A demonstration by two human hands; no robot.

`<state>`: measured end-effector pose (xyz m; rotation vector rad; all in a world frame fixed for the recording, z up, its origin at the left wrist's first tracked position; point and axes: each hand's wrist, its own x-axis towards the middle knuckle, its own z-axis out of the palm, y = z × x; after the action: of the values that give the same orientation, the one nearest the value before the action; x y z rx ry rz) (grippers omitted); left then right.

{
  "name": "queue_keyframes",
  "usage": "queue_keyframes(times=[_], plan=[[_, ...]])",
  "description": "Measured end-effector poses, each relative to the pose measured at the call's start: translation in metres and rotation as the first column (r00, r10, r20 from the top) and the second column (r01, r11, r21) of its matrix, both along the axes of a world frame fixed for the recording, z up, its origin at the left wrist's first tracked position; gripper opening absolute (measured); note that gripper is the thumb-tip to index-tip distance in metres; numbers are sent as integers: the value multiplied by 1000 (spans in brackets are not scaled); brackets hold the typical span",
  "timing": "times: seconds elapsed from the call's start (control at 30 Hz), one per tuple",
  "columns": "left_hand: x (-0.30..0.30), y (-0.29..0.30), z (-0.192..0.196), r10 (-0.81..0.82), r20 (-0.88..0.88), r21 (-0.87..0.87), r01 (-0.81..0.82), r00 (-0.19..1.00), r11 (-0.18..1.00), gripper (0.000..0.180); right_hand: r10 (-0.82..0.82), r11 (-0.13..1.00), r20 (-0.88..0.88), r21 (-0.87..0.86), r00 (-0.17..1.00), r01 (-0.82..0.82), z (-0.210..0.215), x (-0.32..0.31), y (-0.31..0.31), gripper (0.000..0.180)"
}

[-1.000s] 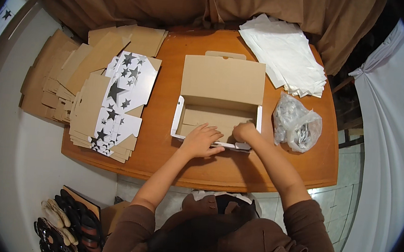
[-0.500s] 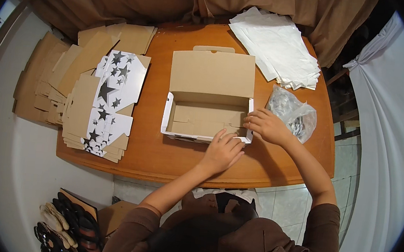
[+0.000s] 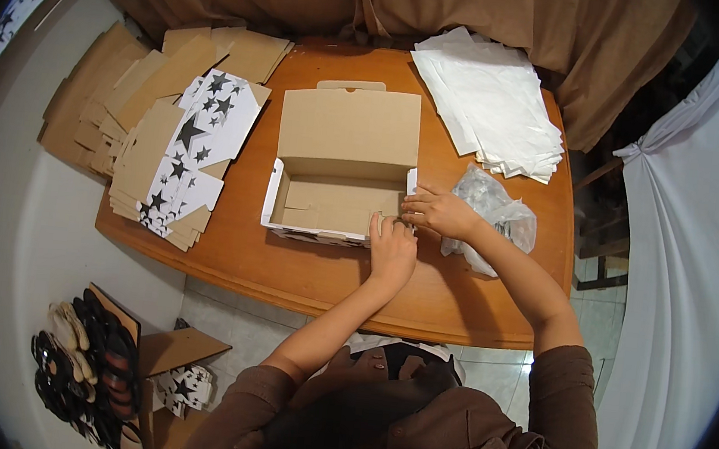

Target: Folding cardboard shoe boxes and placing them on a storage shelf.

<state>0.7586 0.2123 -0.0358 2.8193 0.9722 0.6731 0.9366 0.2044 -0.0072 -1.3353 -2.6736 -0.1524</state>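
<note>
An open cardboard box (image 3: 351, 128), brown inside and white with black stars outside, stands on the table with its hinged lid raised toward the far side. Both my hands are at its near right corner. Over the front wall curl the fingers of my left hand (image 3: 393, 249), the tips reaching inside. My right hand (image 3: 440, 211) grips the right side wall, its fingers bent in over the edge. The fingertips and the corner between them are partly hidden. No loose object shows in either hand.
Flat brown cardboard blanks (image 3: 137, 155) pile up at the left, with a star-printed blank (image 3: 199, 140) on top. A stack of white paper sheets (image 3: 496, 108) lies at the far right. Beside my right forearm is a clear plastic bag (image 3: 499, 216). Several sandals (image 3: 91, 363) sit low at the left.
My view has shifted and turned a little. At the corner, my right hand has moved closer to my left, and my left fingers now reach further over the front wall.
</note>
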Motion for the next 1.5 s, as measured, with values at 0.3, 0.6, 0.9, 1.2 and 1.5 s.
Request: queue_keyframes(times=[0.3,0.6,0.9,1.2,1.5], plan=[[11,-6,7,80,29,-196,-73,996,978,13,121,992,167,2,979,-123,-2,29,34,16],[14,-8,8,59,-65,-218,-72,996,973,21,101,984,389,-172,916,-36,1,41,47,10],[101,29,57,41,45,77,-45,998,996,37,-249,964,-443,-25,861,266,13,103,11,53],[222,58,-7,-140,86,-184,154,986,971,24,-767,642,-44,-24,641,767,-55,192,0,76],[224,72,-2,-58,136,-397,108,989,912,35,-754,629,-344,-129,560,767,-45,190,0,33]])
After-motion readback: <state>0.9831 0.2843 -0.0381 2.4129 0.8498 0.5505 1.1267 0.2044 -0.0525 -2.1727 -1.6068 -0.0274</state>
